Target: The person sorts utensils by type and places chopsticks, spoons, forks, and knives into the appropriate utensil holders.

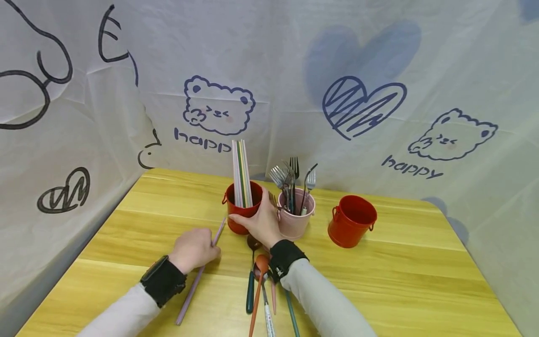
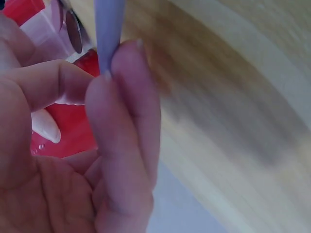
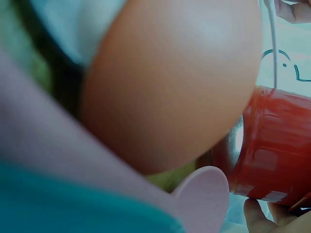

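Observation:
My left hand (image 1: 194, 250) pinches a lavender chopstick (image 1: 189, 297), which slants over the table. In the left wrist view the chopstick (image 2: 109, 29) rises from between the fingertips. My right hand (image 1: 262, 224) grips the left red bucket (image 1: 238, 228), thumb across its front and fingers round its right side. Several chopsticks (image 1: 241, 173) in white, pink, green and yellow stand in that bucket. Below the right hand lie several spoons, among them an orange spoon (image 1: 260, 276) and a dark-handled spoon (image 1: 250, 292). The orange spoon (image 3: 170, 82) fills much of the right wrist view.
A pink bucket (image 1: 292, 228) of several forks (image 1: 294, 173) stands just right of the right hand. Farther right is another red bucket (image 1: 349, 229). A printed white cloth (image 1: 286, 117) hangs behind the wooden table (image 1: 404, 271).

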Demonstrator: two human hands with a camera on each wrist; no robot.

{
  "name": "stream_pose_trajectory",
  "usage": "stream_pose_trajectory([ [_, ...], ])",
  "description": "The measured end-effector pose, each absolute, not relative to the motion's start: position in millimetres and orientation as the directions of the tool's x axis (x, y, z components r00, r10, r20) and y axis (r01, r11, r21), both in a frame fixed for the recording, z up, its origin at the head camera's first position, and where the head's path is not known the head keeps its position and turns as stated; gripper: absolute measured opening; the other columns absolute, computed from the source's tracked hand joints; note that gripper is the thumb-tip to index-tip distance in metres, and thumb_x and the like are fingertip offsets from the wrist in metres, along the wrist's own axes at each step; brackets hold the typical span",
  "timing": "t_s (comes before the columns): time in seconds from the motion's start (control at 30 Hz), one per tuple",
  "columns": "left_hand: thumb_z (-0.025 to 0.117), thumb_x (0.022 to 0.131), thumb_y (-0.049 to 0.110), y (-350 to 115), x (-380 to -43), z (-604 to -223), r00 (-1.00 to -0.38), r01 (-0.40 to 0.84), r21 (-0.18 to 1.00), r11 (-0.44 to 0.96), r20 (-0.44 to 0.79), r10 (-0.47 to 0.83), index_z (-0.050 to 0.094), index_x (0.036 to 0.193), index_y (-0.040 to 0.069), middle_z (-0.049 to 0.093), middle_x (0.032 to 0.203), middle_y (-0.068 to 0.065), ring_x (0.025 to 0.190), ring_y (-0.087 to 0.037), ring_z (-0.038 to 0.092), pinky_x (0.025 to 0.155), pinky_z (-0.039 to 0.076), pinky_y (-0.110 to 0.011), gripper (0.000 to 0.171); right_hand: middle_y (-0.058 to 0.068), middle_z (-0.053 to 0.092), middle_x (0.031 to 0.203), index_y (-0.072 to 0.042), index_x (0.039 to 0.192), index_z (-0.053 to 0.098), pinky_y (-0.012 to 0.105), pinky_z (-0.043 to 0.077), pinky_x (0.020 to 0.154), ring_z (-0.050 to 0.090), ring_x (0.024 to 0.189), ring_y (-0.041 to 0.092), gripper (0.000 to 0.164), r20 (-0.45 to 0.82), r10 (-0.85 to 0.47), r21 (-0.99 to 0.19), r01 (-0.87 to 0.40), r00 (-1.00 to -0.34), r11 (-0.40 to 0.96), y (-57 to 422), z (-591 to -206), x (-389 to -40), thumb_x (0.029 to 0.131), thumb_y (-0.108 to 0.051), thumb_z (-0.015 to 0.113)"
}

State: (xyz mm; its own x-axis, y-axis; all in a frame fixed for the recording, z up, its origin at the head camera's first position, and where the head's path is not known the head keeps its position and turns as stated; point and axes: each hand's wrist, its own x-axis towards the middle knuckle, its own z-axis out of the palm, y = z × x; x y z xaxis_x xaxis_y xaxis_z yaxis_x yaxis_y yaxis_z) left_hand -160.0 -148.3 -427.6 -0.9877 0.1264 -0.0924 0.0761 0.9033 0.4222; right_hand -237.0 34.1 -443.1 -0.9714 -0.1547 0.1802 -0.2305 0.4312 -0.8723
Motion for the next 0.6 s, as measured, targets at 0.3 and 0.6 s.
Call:
stream_pose_trajectory([
  [0.3, 0.066, 0.091, 0.02, -159.1, -168.4, -411.3, -0.987, 0.048, 0.465, 0.884, -0.116, 0.114, 0.053, 0.06, 0.013, 0.045, 0.053, 0.004, 0.048, -0.011, 0.043, 0.046, 0.033, -0.023, 0.035, 0.004, 0.048, 0.153, -0.022, 0.153, 0.027, 0.048, 0.044, 0.116, 0.05, 0.138, 0.024, 0.095, 0.189, -0.162, -0.873, -0.242, -0.968, 0.424, 35.1, -444.0, -237.0, 0.08, -0.034, 0.086],
  [0.6, 0.066, 0.092, 0.02, -168.4, -176.4, -396.1, -0.994, 0.049, 0.487, 0.872, -0.061, 0.09, 0.063, 0.075, 0.008, 0.054, 0.061, 0.0, 0.053, -0.014, 0.05, 0.049, 0.037, -0.025, 0.021, 0.004, 0.049, 0.152, -0.022, 0.152, 0.027, 0.048, 0.043, 0.116, 0.051, 0.138, 0.024, 0.094, 0.189, -0.168, -0.879, -0.243, -0.968, 0.41, 35.1, -442.6, -236.2, 0.08, -0.032, 0.086],
])
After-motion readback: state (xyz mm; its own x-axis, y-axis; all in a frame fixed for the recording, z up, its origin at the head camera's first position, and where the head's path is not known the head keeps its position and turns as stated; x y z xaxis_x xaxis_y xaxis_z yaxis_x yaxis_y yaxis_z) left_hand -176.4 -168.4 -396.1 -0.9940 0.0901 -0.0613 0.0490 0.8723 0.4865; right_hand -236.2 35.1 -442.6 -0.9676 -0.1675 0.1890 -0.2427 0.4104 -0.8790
